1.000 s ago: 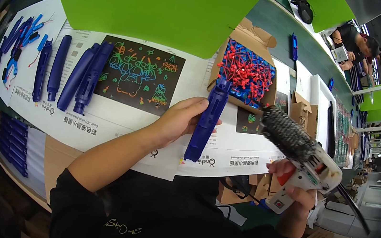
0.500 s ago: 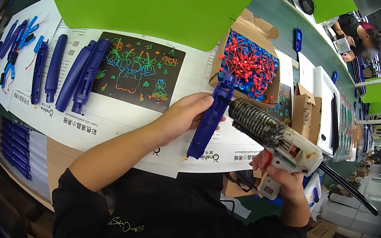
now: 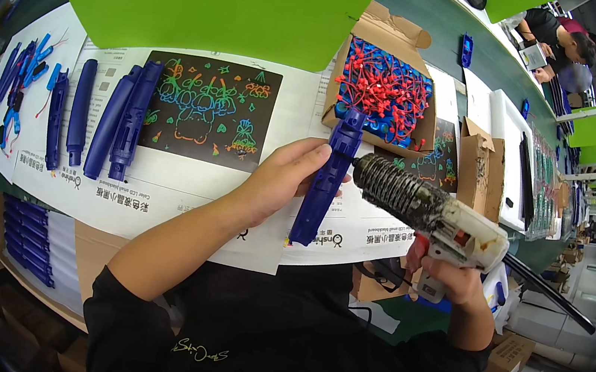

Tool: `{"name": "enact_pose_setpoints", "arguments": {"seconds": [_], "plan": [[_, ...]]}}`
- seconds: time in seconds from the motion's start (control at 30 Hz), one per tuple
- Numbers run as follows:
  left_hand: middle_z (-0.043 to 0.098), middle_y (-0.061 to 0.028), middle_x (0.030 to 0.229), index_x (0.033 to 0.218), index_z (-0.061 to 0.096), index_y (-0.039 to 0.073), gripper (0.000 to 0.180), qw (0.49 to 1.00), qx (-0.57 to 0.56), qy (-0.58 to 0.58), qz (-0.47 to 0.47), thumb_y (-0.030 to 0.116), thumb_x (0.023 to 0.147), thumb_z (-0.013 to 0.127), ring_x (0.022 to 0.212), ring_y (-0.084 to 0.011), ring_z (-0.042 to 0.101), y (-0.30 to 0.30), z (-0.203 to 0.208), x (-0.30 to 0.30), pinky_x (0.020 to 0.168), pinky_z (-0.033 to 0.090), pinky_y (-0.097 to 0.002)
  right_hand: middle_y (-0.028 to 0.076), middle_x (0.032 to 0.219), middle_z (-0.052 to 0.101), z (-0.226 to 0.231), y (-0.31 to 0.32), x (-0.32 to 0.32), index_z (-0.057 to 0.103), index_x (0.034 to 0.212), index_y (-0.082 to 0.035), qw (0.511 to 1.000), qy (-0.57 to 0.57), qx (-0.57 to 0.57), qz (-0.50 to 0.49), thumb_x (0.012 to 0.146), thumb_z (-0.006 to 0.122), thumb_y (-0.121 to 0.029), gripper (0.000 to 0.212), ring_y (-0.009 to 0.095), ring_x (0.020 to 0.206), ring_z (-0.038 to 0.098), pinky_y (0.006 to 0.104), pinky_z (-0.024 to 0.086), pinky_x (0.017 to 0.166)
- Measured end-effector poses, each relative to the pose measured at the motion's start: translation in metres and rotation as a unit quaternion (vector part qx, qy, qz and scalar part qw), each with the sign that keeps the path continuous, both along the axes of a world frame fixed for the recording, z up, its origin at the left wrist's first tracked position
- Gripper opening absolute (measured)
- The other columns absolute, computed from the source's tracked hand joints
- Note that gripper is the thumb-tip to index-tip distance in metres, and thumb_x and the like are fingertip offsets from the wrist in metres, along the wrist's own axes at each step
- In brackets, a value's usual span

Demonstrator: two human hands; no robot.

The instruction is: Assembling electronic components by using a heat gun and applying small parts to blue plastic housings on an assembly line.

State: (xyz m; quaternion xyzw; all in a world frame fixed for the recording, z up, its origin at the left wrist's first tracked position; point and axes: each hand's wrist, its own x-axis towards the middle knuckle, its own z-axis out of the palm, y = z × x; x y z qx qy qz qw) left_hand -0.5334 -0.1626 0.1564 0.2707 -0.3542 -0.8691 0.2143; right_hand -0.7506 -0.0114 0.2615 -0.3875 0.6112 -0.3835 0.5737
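My left hand [image 3: 298, 169] grips a dark blue plastic housing half [image 3: 325, 182], its hollow side facing up and its long body tilted. In my right hand [image 3: 452, 275] is a white glue gun [image 3: 444, 220] with a dark, grimy coiled-wire sleeve over its front and a black glue stick [image 3: 548, 289] sticking out behind. The gun's nozzle meets or nearly meets the housing's right edge; whether it touches, I cannot tell. Just beyond the housing stands a cardboard box [image 3: 431, 121] full of blue cells with red leads [image 3: 383, 84].
More blue housings [image 3: 79, 112] lie at left, beside loose blue cells with wires [image 3: 31, 68]. A dark printed sheet [image 3: 210, 110] covers mid-table. A green panel [image 3: 209, 1] rises at the back. Stacked housings [image 3: 27, 241] sit lower left. Another person [image 3: 550, 42] works at far right.
The view has shifted slightly, moving the table items a little left. The glue gun's nozzle has stayed close to the housing, and both hands keep their grips.
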Motion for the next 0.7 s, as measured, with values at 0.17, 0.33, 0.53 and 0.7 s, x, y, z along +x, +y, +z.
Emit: {"name": "enact_pose_setpoints", "arguments": {"seconds": [0.17,0.33,0.53,0.7], "plan": [[0.06,-0.0097,0.1,0.119,0.048,0.001,0.037,0.999,0.019,0.008,0.029,0.029,0.098,0.038,0.091,-0.0171,0.061,-0.002,-0.004,-0.001,0.085,0.048,-0.0304,0.004,0.079,0.06,0.006,0.002,0.002,0.059,0.09,0.0,0.996,0.073,0.035,0.045,0.071,0.06,-0.002,0.02,0.012,0.071,0.056,0.0259,0.046,0.062],[0.06,-0.0087,0.099,0.12,0.047,0.0,0.038,1.0,-0.004,0.0,0.02,0.03,0.098,0.038,0.092,-0.0164,0.06,-0.001,0.001,-0.002,0.085,0.048,-0.0305,0.007,0.077,0.058,0.005,0.002,0.002,0.055,0.093,0.001,0.994,0.102,0.035,0.019,0.069,0.058,-0.007,0.025,0.016,0.068,0.056,0.0287,0.047,0.061],[0.06,-0.0081,0.101,0.121,0.048,0.001,0.038,1.0,-0.005,-0.005,0.014,0.03,0.098,0.04,0.094,-0.0149,0.059,0.0,-0.001,0.0,0.084,0.048,-0.0304,0.007,0.073,0.056,0.008,-0.004,-0.001,0.053,0.095,0.001,0.992,0.104,0.041,0.05,0.069,0.057,-0.007,0.028,0.016,0.065,0.056,0.0286,0.046,0.058],[0.06,-0.0081,0.1,0.121,0.047,0.0,0.038,1.0,-0.007,-0.002,0.03,0.029,0.098,0.041,0.092,-0.0168,0.06,-0.001,-0.003,0.0,0.083,0.048,-0.0307,0.006,0.082,0.062,0.013,0.002,0.004,0.06,0.091,0.001,0.99,0.124,0.046,0.039,0.069,0.061,0.001,0.021,0.014,0.075,0.058,0.0268,0.048,0.066]]}}
